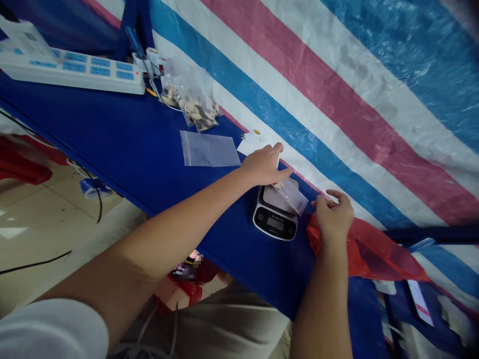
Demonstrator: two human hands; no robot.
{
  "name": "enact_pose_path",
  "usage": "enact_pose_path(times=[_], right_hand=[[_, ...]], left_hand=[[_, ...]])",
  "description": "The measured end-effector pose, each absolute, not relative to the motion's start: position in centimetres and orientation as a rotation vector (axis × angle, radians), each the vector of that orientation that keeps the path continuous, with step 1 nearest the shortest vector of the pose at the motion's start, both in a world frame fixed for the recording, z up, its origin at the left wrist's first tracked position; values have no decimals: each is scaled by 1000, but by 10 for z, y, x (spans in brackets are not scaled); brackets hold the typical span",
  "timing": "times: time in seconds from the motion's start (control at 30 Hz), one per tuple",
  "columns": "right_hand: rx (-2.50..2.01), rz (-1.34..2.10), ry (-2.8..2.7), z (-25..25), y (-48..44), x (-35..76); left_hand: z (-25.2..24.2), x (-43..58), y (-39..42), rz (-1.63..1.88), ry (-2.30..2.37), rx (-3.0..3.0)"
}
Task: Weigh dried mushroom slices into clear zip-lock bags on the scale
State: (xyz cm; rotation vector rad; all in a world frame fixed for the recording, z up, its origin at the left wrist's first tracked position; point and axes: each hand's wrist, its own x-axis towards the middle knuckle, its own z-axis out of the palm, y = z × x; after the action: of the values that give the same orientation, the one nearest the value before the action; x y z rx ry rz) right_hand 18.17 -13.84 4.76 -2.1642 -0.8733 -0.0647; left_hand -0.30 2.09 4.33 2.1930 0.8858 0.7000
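My left hand (pixel 265 164) pinches the upper end of a small clear plastic bag (pixel 292 195) that lies across the pan of a small digital scale (pixel 276 214) on the blue table (pixel 130 144). Something pale sits inside the bag near my fingers. My right hand (pixel 333 214) rests just right of the scale, fingers curled over a red plastic bag (pixel 374 252) at the table's edge; whether it grips the bag's rim or only presses on it is unclear.
An empty clear zip bag (pixel 208 149) lies left of my left hand. A fuller clear bag of pale pieces (pixel 192 99) sits further back beside a white power strip (pixel 75 67) and a blue pen (pixel 134 42). A striped tarp (pixel 337 75) hangs behind.
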Motion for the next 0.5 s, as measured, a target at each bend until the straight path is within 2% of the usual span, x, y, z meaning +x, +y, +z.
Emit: enact_pose_path(times=[0.13, 0.3, 0.5], right_hand=[[-2099, 148, -822, 46, -137, 182], [-2154, 141, -894, 42, -135, 183], [-2055, 389, -882, 35, -135, 189]], left_hand=[[36, 2, 26, 689, 838, 2197], [28, 11, 25, 822, 684, 2025], [32, 14, 33, 968, 673, 1753]])
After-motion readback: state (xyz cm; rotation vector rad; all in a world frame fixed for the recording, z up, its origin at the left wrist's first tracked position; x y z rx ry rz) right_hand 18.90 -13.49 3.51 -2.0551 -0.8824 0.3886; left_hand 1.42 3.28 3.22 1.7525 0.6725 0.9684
